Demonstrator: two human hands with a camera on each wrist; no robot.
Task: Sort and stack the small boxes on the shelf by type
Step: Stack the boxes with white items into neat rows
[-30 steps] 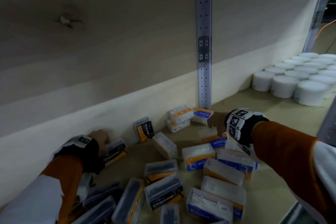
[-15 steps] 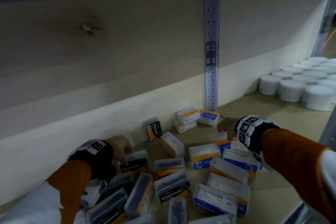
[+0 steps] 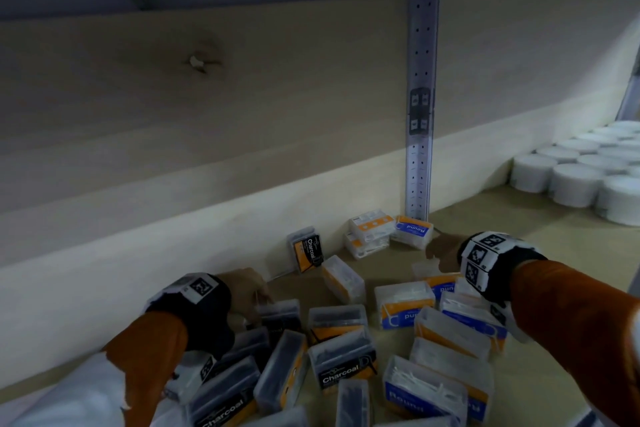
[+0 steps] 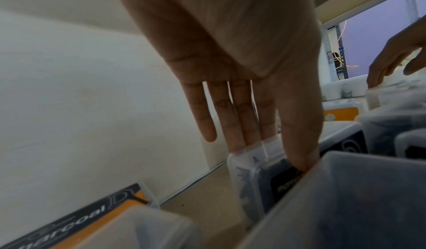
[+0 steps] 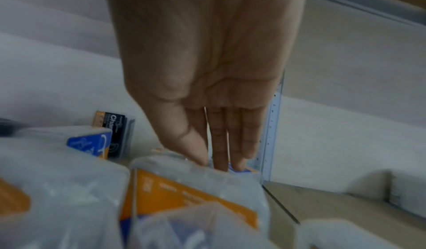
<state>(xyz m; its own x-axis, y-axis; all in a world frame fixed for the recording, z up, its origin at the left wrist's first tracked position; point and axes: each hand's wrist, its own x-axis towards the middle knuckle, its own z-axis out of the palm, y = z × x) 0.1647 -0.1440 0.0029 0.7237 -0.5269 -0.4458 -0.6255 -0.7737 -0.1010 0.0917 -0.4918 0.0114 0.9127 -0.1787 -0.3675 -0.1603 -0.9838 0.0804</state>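
Left hand [image 3: 247,288] low on the wooden shelf board [image 3: 540,218], near the pale back wall [image 3: 173,218]. In the left wrist view, fingers [image 4: 239,118] straight behind a dark-filled clear plastic Charcoal box [image 4: 260,172] standing on edge, thumb down on its near face; box pinched between thumb and fingers. In the head view the same box [image 3: 280,314] at the left edge of the pile, touching neighbouring Charcoal boxes.

Right hand [image 3: 445,253] further back, close to the grey perforated metal upright [image 3: 420,167]. In the right wrist view, fingers [image 5: 230,143] straight and pointing down, thumb beside them, tips reaching behind a clear plastic box with orange and blue label [image 5: 191,194]. Grip state: extended, nothing seen clasped; contact at the tips hidden by the box edge.

Loose pile of small clear boxes between the two hands: black-and-orange Charcoal type [image 3: 343,362] mostly left, blue-and-orange Round type [image 3: 403,310] mostly right. One Charcoal box [image 3: 306,250] upright against the wall. Two white-and-orange boxes stacked [image 3: 370,229] at the wall, a Round box [image 3: 414,231] just beside them at the foot of the upright.

Group of white round containers [image 3: 571,184] far right on the shelf, well apart.
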